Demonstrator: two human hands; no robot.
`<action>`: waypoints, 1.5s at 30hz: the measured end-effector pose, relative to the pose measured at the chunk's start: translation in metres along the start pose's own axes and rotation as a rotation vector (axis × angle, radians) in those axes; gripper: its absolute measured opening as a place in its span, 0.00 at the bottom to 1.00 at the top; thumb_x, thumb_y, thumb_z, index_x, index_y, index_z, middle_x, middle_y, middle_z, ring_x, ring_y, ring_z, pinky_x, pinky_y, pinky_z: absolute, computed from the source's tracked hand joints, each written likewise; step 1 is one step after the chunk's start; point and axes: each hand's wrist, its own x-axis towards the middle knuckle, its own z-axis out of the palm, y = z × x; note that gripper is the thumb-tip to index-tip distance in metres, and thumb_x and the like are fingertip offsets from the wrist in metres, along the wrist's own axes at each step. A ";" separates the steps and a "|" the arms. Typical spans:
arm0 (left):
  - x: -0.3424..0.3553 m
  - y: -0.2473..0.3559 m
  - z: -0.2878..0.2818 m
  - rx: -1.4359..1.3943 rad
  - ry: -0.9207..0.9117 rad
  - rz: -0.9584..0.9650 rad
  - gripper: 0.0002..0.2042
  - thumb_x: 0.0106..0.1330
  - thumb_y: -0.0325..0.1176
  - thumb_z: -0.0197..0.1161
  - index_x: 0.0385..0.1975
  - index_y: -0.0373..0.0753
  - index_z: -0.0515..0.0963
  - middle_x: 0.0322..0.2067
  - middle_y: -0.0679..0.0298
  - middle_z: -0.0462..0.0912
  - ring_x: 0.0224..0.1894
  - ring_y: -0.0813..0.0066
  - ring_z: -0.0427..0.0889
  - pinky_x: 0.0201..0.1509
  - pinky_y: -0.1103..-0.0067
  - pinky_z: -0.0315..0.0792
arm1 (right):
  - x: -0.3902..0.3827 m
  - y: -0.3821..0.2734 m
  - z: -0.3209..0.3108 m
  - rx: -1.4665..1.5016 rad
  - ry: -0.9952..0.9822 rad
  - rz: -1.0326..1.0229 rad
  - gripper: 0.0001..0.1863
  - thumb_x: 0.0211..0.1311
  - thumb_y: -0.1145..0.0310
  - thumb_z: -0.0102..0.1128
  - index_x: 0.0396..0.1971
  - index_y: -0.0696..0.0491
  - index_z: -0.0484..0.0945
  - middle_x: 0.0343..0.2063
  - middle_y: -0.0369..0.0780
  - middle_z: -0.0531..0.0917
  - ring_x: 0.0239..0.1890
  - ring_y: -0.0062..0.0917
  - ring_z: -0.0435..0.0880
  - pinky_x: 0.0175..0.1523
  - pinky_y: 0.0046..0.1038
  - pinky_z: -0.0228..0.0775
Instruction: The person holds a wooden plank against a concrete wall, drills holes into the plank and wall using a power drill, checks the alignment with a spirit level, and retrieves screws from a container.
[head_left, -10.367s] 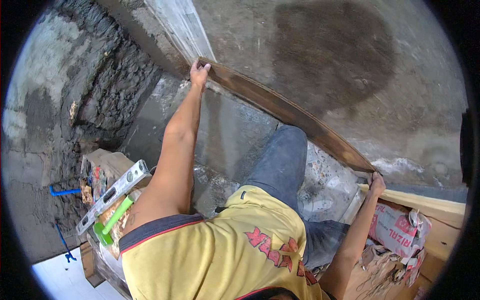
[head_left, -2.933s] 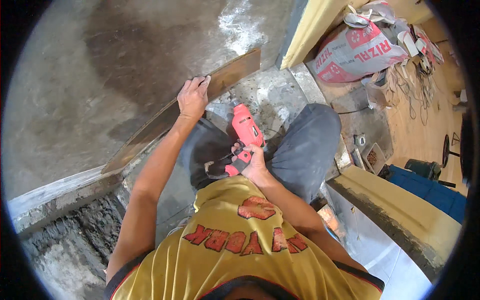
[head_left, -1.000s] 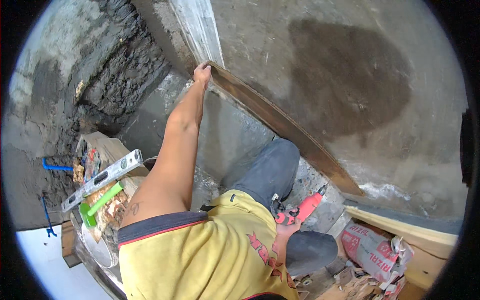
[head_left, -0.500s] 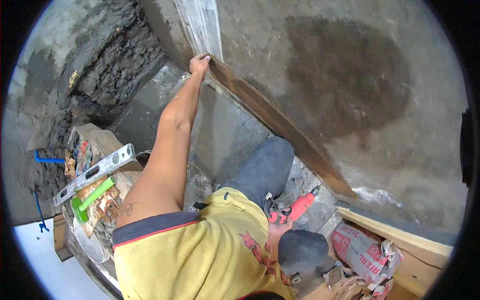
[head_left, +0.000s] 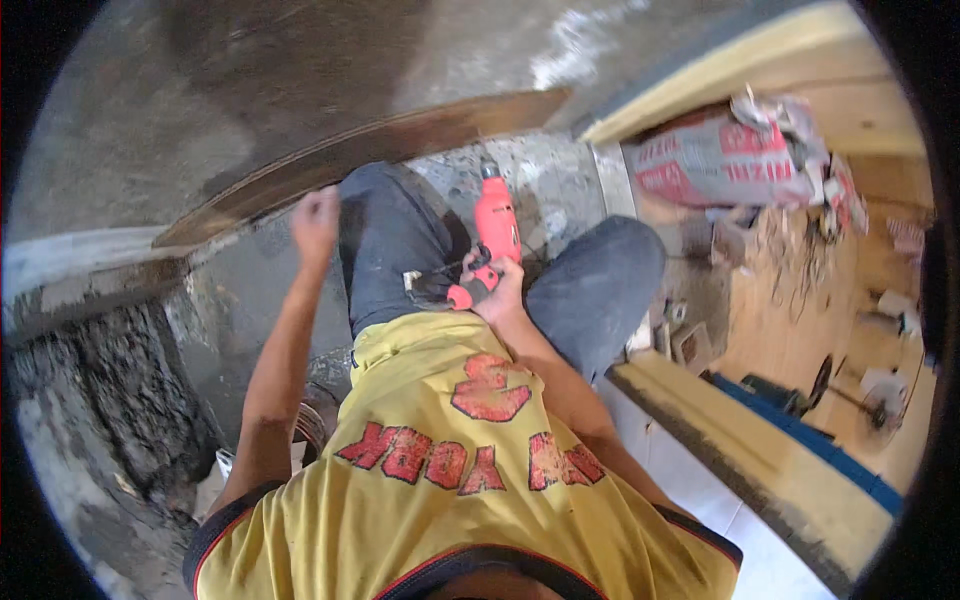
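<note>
My right hand point(head_left: 500, 284) is wrapped round the handle of a pinkish-red power drill point(head_left: 496, 222), between my knees. The drill's dark chuck points toward the wall; a dark cord hangs by its handle. A long, thin brown wooden board point(head_left: 400, 143) stands on edge along the foot of the wall. Just short of this board, left of my bent knee, my left hand point(head_left: 317, 222) is raised. Motion smears its fingers, and I see nothing held in it.
A grey and red paper sack point(head_left: 725, 165) lies beyond a yellowish door frame point(head_left: 720, 60) at right. Past the lower frame piece stands a small fan point(head_left: 885, 400) on a wood-coloured floor. Rough dark masonry point(head_left: 120, 410) is at left.
My left hand has let go of the board's far end and drawn back toward my knee. My view has swung right, bringing in the doorway. The drill remains in my right hand.
</note>
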 end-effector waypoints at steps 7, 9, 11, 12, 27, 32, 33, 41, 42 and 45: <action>0.040 0.203 0.150 0.416 -0.560 0.776 0.12 0.68 0.35 0.60 0.46 0.37 0.83 0.41 0.52 0.85 0.47 0.58 0.84 0.52 0.67 0.77 | -0.011 -0.003 0.007 0.023 0.088 -0.049 0.22 0.44 0.70 0.54 0.44 0.53 0.74 0.35 0.40 0.80 0.39 0.34 0.81 0.36 0.35 0.74; 0.061 0.247 0.186 0.609 -0.640 0.978 0.12 0.68 0.36 0.58 0.43 0.37 0.83 0.43 0.53 0.84 0.48 0.52 0.83 0.51 0.62 0.77 | -0.005 -0.004 -0.003 0.018 0.060 -0.046 0.23 0.44 0.71 0.54 0.47 0.52 0.73 0.34 0.40 0.80 0.39 0.34 0.82 0.35 0.36 0.75; 0.075 0.268 0.219 0.707 -0.703 1.090 0.12 0.68 0.35 0.57 0.43 0.37 0.82 0.43 0.54 0.84 0.48 0.50 0.83 0.50 0.60 0.77 | -0.006 -0.004 0.000 0.037 0.029 -0.042 0.24 0.44 0.71 0.54 0.47 0.52 0.73 0.33 0.40 0.80 0.38 0.34 0.82 0.35 0.36 0.75; 0.081 0.277 0.235 0.905 -0.725 1.110 0.12 0.68 0.34 0.57 0.46 0.39 0.81 0.44 0.54 0.83 0.48 0.50 0.82 0.50 0.60 0.78 | -0.007 -0.003 0.003 0.023 0.001 -0.026 0.25 0.43 0.71 0.54 0.48 0.52 0.73 0.32 0.40 0.80 0.38 0.35 0.82 0.35 0.36 0.76; 0.117 0.295 0.367 1.412 -0.949 1.722 0.08 0.55 0.37 0.63 0.25 0.44 0.87 0.28 0.54 0.87 0.34 0.53 0.88 0.35 0.61 0.81 | -0.008 -0.003 -0.007 0.053 0.069 -0.107 0.22 0.44 0.68 0.56 0.44 0.55 0.75 0.34 0.41 0.83 0.40 0.35 0.84 0.39 0.36 0.74; 0.103 0.315 0.348 1.434 -0.978 1.620 0.08 0.56 0.35 0.61 0.28 0.42 0.87 0.30 0.53 0.87 0.34 0.53 0.88 0.36 0.60 0.82 | -0.010 -0.003 -0.004 0.064 0.060 -0.107 0.21 0.44 0.69 0.56 0.43 0.53 0.75 0.34 0.40 0.83 0.39 0.34 0.84 0.39 0.35 0.73; 0.104 0.316 0.347 1.436 -0.979 1.591 0.09 0.57 0.35 0.60 0.28 0.41 0.87 0.31 0.52 0.87 0.35 0.52 0.88 0.37 0.60 0.82 | -0.010 -0.002 -0.002 0.062 0.070 -0.095 0.20 0.44 0.69 0.55 0.43 0.52 0.75 0.34 0.40 0.83 0.39 0.34 0.84 0.39 0.35 0.73; 0.116 0.306 0.350 1.460 -0.878 1.508 0.11 0.61 0.36 0.57 0.29 0.40 0.87 0.31 0.50 0.87 0.36 0.51 0.88 0.38 0.59 0.82 | -0.012 -0.001 0.004 0.038 0.089 -0.109 0.20 0.44 0.69 0.54 0.42 0.52 0.75 0.34 0.40 0.83 0.38 0.32 0.84 0.37 0.33 0.71; 0.119 0.304 0.350 1.457 -0.879 1.527 0.11 0.61 0.36 0.58 0.29 0.40 0.87 0.31 0.50 0.87 0.36 0.51 0.88 0.38 0.59 0.82 | -0.011 -0.001 0.004 0.052 0.074 -0.096 0.20 0.44 0.69 0.54 0.43 0.52 0.75 0.34 0.40 0.83 0.38 0.32 0.85 0.37 0.33 0.72; 0.116 0.306 0.351 1.447 -0.877 1.553 0.10 0.61 0.35 0.58 0.29 0.40 0.87 0.31 0.51 0.87 0.36 0.52 0.88 0.37 0.59 0.82 | -0.009 -0.001 -0.001 0.065 0.069 -0.097 0.20 0.44 0.69 0.54 0.43 0.53 0.75 0.34 0.40 0.83 0.39 0.33 0.85 0.36 0.33 0.72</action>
